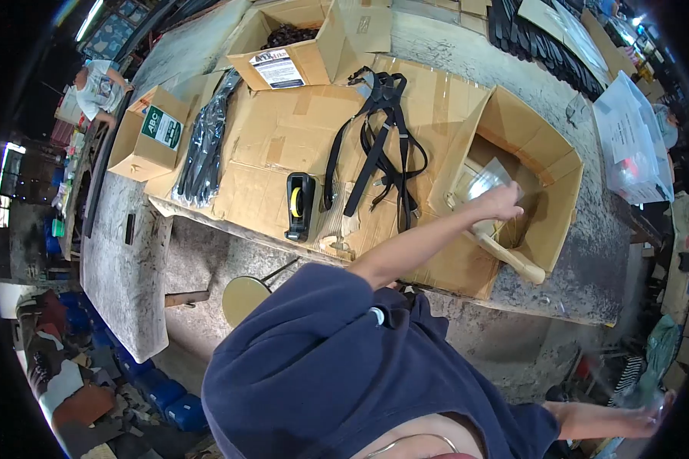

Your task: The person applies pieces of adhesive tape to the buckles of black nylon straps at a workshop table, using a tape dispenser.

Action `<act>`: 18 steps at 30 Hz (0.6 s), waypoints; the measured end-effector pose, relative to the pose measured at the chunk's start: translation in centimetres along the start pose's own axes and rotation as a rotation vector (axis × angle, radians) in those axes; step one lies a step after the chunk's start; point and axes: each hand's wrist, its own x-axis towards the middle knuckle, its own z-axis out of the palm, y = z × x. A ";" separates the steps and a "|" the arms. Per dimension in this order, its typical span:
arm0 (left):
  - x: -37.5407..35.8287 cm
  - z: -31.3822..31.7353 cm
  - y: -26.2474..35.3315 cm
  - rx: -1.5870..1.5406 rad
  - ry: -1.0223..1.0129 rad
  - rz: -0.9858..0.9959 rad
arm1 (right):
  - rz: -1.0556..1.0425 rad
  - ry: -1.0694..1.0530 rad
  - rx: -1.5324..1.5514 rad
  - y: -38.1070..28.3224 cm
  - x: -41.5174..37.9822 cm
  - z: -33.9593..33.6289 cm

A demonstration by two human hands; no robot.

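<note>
Fingers (513, 193) of the left hand (501, 203) pinch a thin clear plastic bag (488, 180) (light, limp and slippery, I judge, best taken by its edge) inside the open brown cardboard box (559, 153), while the right hand (647, 417), low and blurred, shows no readable grip.

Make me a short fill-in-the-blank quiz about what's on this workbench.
1. The left hand reaches into an open cardboard ____.
2. The tape dispenser holds a roll of ____ tape.
3. The straps lying on the flattened cardboard are ____ in colour.

Missing words: box; yellow; black.
</note>
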 end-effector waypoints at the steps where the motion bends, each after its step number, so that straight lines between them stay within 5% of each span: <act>1: -0.5 -2.6 2.0 -0.005 0.009 0.002 | -0.006 0.002 -0.073 -1.0 -0.9 0.9; 3: -1.5 -8.9 7.3 0.258 -0.242 -0.238 | 0.011 -0.026 -0.245 -2.1 -2.9 3.5; 8: -10.4 -18.2 9.2 0.158 0.048 -0.014 | 0.399 -0.418 -0.643 1.4 -14.0 15.4; 10: -17.3 -21.9 7.4 -0.499 -0.182 -0.062 | 0.682 -0.579 -0.633 4.4 -20.9 22.3; 12: -22.9 -21.3 3.8 -0.954 -0.072 0.063 | 0.918 -0.529 -0.576 7.0 -28.2 30.1; 18: -34.2 -26.5 -2.9 -1.116 0.248 -0.141 | 1.176 -0.534 -0.235 8.3 -43.1 42.3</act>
